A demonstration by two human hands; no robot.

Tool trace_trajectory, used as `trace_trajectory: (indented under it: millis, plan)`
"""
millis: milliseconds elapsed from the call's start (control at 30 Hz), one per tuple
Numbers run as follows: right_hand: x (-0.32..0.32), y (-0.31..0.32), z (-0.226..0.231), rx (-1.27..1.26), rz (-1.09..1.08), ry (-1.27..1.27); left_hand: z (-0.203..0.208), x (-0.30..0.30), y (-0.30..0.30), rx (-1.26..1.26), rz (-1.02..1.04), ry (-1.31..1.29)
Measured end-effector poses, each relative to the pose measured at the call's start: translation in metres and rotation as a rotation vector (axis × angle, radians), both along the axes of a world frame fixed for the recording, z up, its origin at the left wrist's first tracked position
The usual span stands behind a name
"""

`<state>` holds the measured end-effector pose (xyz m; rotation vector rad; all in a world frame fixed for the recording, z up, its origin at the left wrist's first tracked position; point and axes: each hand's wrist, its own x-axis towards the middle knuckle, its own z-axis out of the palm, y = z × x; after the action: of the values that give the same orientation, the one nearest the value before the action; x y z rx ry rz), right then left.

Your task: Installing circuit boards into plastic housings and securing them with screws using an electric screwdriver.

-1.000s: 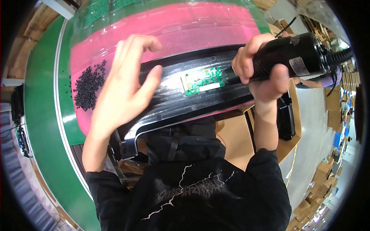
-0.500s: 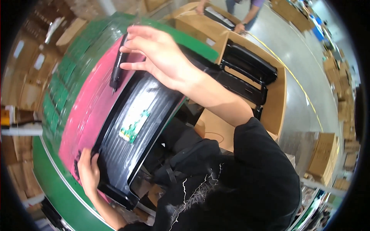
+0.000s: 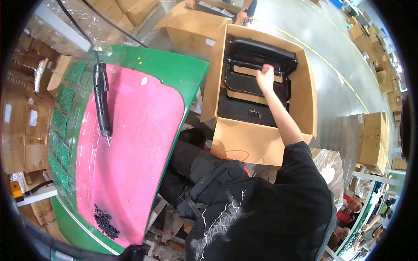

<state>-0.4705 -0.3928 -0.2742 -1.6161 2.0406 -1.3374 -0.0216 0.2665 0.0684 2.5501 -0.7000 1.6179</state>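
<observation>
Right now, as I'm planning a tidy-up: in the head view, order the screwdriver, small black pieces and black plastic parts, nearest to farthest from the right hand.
1. Black plastic parts, in the carton by the right hand.
2. Screwdriver, to the left, over the pink mat.
3. Small black pieces, lower left.

The mouldings (image 3: 246, 83) are black plastic, glossy along the rounded edge, duller on the flat faces. Around them, the box (image 3: 248, 140) is matt brown cardboard. The bench (image 3: 185, 67) has a smooth green top with a mild sheen, and the pink mat (image 3: 139, 130) on it is matt and faintly scuffed (rubber or plastic, hard to say which of the 2). The driver (image 3: 101, 98) is shiny black plastic, its bit (image 3: 109, 141) bare metal. The bag (image 3: 329, 167) is crumpled clear plastic; the shirt (image 3: 270, 204), matt black cloth; the floor (image 3: 335, 104), smooth and reflective.
</observation>
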Motion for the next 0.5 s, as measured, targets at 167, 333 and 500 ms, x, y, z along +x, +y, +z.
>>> trace_trajectory:
  millis: [167,333,500]
  plan:
    - [-0.013,0.062,-0.099,0.993,0.008,0.172,0.01,-0.014,0.061,0.212,0.044,-0.282]
    - [-0.019,0.076,-0.15,1.446,0.262,0.289,0.016,-0.039,0.054,0.417,0.028,-0.57]
    - [0.006,0.056,-0.106,1.368,0.245,0.422,0.016,-0.038,0.039,0.35,-0.059,-0.494]
